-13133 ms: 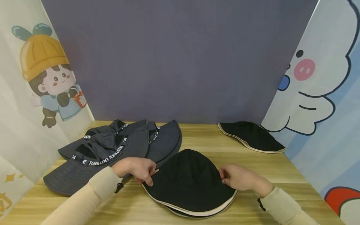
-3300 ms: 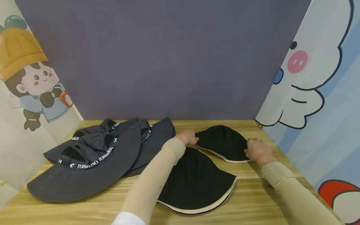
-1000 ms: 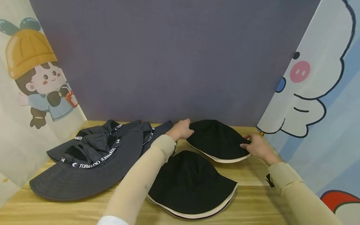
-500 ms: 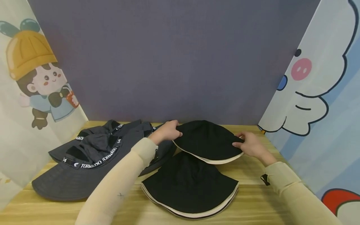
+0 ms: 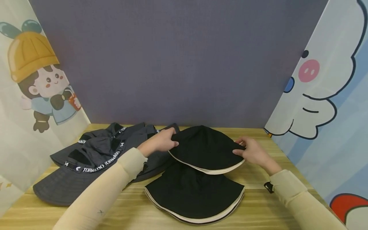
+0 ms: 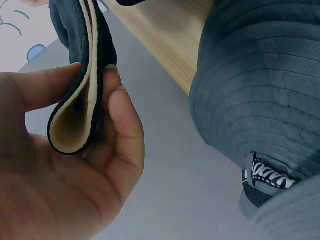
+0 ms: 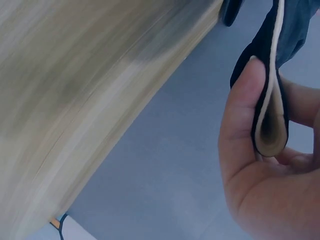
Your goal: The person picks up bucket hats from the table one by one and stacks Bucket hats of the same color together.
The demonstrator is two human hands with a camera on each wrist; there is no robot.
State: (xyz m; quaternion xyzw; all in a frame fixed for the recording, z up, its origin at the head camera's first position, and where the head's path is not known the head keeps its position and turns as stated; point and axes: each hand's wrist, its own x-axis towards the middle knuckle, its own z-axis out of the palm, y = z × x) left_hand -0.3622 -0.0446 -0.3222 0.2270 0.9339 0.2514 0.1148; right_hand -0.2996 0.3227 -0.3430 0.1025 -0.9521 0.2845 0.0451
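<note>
Both hands hold a black bucket hat (image 5: 205,148) with cream edging, folded flat. My left hand (image 5: 161,140) pinches its left end; in the left wrist view the thumb and fingers (image 6: 127,125) press the folded brim (image 6: 75,115) from both sides. At the right end my right hand (image 5: 254,153) pinches the brim (image 7: 272,115), thumb on one side and fingers on the other. Below and nearer lies a second black hat (image 5: 195,195), its layered cream-trimmed brim toward me. The held hat overlaps the crown of that one in the head view.
Several dark grey wide-brimmed hats (image 5: 95,159) with white-lettered bands overlap on the left of the wooden table (image 5: 258,204). A grey panel (image 5: 178,64) stands along the back edge. Cartoon-printed sheets (image 5: 325,95) flank both sides.
Earlier the held hat lay at the back right. Both hands took its ends, and over the last second brought it left and toward me, over the nearer black hat.
</note>
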